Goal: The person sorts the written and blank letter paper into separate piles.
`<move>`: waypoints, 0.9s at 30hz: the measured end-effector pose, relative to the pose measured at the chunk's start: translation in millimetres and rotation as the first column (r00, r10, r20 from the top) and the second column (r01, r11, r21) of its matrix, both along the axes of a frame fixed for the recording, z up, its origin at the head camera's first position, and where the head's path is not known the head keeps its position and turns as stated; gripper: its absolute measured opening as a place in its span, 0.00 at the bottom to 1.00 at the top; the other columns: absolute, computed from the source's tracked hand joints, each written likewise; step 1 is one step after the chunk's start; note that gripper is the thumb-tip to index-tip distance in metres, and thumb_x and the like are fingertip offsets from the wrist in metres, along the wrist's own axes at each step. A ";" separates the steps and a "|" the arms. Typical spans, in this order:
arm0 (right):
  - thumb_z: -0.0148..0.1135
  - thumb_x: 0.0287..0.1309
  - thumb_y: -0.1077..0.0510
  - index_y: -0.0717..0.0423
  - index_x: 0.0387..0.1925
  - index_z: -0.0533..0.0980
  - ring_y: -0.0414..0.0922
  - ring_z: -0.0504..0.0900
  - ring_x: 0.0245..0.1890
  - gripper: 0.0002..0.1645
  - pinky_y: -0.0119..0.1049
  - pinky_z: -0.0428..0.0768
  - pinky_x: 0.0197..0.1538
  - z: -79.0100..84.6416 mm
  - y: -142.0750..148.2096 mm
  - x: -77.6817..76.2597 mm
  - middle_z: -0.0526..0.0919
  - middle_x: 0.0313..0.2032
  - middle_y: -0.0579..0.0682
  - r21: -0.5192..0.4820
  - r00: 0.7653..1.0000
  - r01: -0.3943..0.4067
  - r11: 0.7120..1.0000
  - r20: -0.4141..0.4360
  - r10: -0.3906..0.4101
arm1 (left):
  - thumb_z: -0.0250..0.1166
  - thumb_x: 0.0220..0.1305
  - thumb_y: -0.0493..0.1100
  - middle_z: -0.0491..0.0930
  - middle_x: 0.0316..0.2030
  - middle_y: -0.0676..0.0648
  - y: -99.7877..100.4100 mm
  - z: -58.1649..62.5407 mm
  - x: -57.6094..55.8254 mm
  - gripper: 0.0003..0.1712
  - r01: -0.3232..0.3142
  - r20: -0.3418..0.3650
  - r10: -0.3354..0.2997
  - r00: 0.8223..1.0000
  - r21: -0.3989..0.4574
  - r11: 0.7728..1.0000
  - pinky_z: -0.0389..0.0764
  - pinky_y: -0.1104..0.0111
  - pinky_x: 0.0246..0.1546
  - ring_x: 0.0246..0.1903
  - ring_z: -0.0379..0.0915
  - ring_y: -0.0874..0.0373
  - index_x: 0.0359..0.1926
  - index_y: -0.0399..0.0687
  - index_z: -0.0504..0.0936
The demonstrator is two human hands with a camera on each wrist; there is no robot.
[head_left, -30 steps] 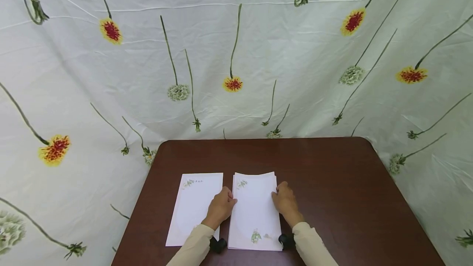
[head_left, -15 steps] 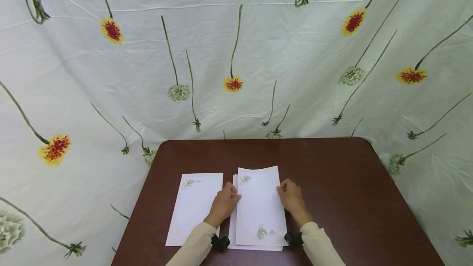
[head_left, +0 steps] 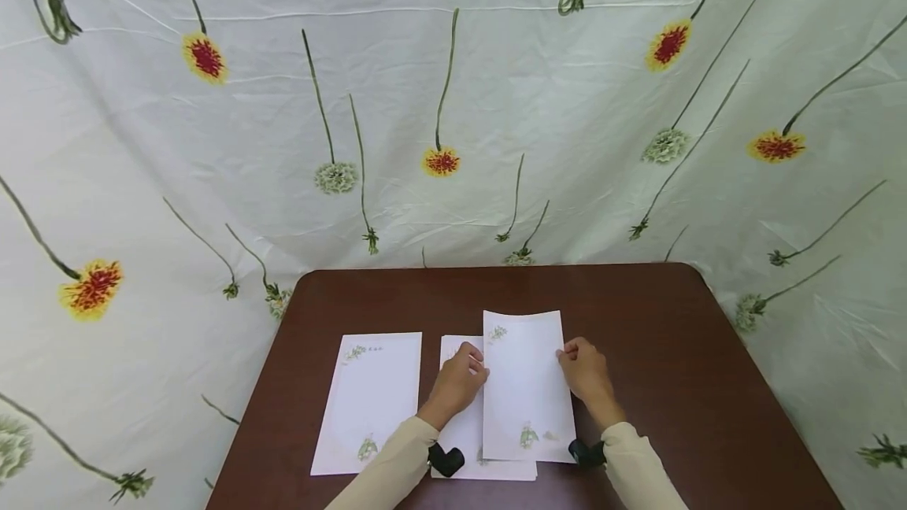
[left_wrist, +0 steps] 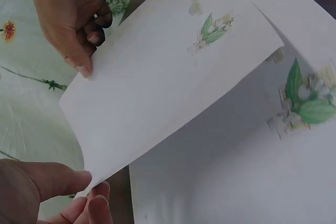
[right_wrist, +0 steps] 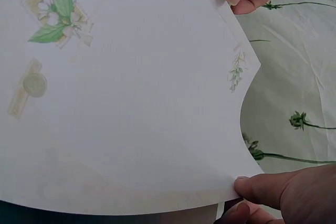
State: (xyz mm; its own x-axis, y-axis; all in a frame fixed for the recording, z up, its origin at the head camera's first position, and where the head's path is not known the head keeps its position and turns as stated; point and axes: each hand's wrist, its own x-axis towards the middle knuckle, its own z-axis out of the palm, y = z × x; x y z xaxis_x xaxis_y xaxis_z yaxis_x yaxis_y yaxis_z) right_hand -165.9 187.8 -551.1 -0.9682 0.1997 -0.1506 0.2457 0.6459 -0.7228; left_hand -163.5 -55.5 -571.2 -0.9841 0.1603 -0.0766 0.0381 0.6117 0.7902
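Both hands hold one white sheet [head_left: 527,384] printed with a small green flower, lifted slightly above the brown table [head_left: 659,352]. My left hand [head_left: 462,375] pinches its left edge and my right hand [head_left: 579,364] pinches its right edge. In the left wrist view the sheet [left_wrist: 173,87] curves up over the stack [left_wrist: 262,177], with my left hand's thumb [left_wrist: 58,179] on its edge. The right wrist view shows the sheet [right_wrist: 131,93] pinched by my right hand [right_wrist: 278,192]. The stack of like sheets [head_left: 460,439] lies under the left half of the held one.
Another single flowered sheet [head_left: 368,404] lies flat on the table's left side. A white cloth with printed flowers [head_left: 453,101] hangs behind and around the table. Bare table surface lies to the right and at the back.
The top sheet has come off the stack and moved right and a little away from me, held by both hands. The stack's left part now shows.
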 end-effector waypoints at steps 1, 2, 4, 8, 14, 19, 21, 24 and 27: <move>0.61 0.71 0.58 0.68 0.45 0.78 0.53 0.83 0.37 0.14 0.45 0.81 0.38 0.8 3.5 -0.1 0.84 0.38 0.60 0.004 1.000 0.004 1.000 0.001 -0.004 | 0.68 0.69 0.41 0.86 0.40 0.43 3.5 1.3 0.2 0.12 0.012 0.003 -0.012 1.000 0.009 1.000 0.80 0.58 0.37 0.36 0.82 0.49 0.47 0.42 0.76; 0.61 0.71 0.58 0.69 0.46 0.78 0.53 0.83 0.38 0.14 0.45 0.81 0.38 1.3 7.0 -0.4 0.84 0.38 0.60 0.007 1.000 0.007 1.000 0.004 -0.008 | 0.68 0.69 0.41 0.87 0.41 0.43 6.9 2.1 0.7 0.13 0.024 0.005 -0.024 1.000 0.019 1.000 0.80 0.58 0.38 0.37 0.82 0.49 0.48 0.41 0.76; 0.61 0.71 0.58 0.69 0.47 0.77 0.54 0.84 0.38 0.15 0.45 0.81 0.38 2.9 13.9 -0.3 0.84 0.39 0.62 0.011 1.000 0.012 1.000 0.010 -0.012 | 0.67 0.69 0.41 0.87 0.42 0.42 14.0 3.0 2.2 0.14 0.048 0.012 -0.049 0.999 0.042 0.998 0.80 0.57 0.39 0.37 0.83 0.48 0.50 0.40 0.76; 0.61 0.72 0.58 0.69 0.48 0.75 0.56 0.84 0.40 0.16 0.45 0.82 0.38 4.2 27.4 1.1 0.84 0.41 0.64 0.017 0.999 0.032 0.999 0.026 -0.032 | 0.66 0.69 0.41 0.87 0.45 0.39 27.4 3.0 7.2 0.17 0.098 0.012 -0.099 0.995 0.076 0.992 0.80 0.59 0.39 0.39 0.84 0.47 0.54 0.38 0.76; 0.60 0.72 0.58 0.70 0.49 0.72 0.57 0.83 0.39 0.16 0.45 0.81 0.37 3.3 46.7 5.1 0.82 0.41 0.66 0.027 0.997 0.066 0.997 0.043 -0.068 | 0.65 0.70 0.43 0.87 0.51 0.38 43.3 -0.9 12.8 0.24 0.187 0.024 -0.190 0.981 0.096 0.978 0.82 0.60 0.44 0.43 0.85 0.47 0.61 0.35 0.77; 0.59 0.72 0.58 0.70 0.49 0.72 0.59 0.83 0.39 0.16 0.47 0.80 0.36 -2.3 61.3 7.0 0.82 0.42 0.68 0.042 0.995 0.082 0.996 0.054 -0.084 | 0.63 0.71 0.44 0.86 0.54 0.38 55.4 -2.7 12.6 0.29 0.244 0.043 -0.250 0.967 0.103 0.964 0.83 0.59 0.49 0.46 0.85 0.47 0.66 0.32 0.76; 0.59 0.72 0.58 0.71 0.49 0.72 0.60 0.83 0.40 0.16 0.47 0.81 0.37 -5.2 66.2 7.7 0.82 0.43 0.68 0.044 0.994 0.083 0.996 0.063 -0.085 | 0.64 0.71 0.45 0.86 0.55 0.38 60.5 -3.5 12.5 0.30 0.258 0.051 -0.263 0.963 0.092 0.962 0.82 0.59 0.51 0.48 0.84 0.47 0.67 0.30 0.75; 0.58 0.72 0.59 0.71 0.49 0.71 0.61 0.82 0.41 0.17 0.49 0.81 0.39 -10.0 72.8 8.8 0.81 0.43 0.69 0.049 0.993 0.086 0.995 0.075 -0.090 | 0.64 0.71 0.45 0.85 0.56 0.38 67.9 -5.1 13.3 0.32 0.279 0.054 -0.283 0.958 0.064 0.958 0.82 0.60 0.53 0.50 0.84 0.47 0.69 0.29 0.74; 0.58 0.71 0.59 0.72 0.50 0.71 0.63 0.83 0.42 0.17 0.52 0.81 0.41 -13.9 78.1 9.7 0.82 0.44 0.70 0.062 0.993 0.090 0.994 0.073 -0.095 | 0.65 0.71 0.44 0.85 0.57 0.37 73.8 -6.4 14.6 0.32 0.294 0.056 -0.297 0.953 0.048 0.955 0.81 0.60 0.56 0.54 0.83 0.45 0.69 0.29 0.73</move>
State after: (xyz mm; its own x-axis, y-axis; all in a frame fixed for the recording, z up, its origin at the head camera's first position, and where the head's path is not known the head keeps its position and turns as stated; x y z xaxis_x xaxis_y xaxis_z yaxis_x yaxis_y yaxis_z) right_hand -156.3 265.9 -565.0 -0.9314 0.2984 -0.2085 0.3591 0.6587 -0.6612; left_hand -148.9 18.3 -577.7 -0.8858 0.4472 -0.1243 0.1625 0.5497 0.8194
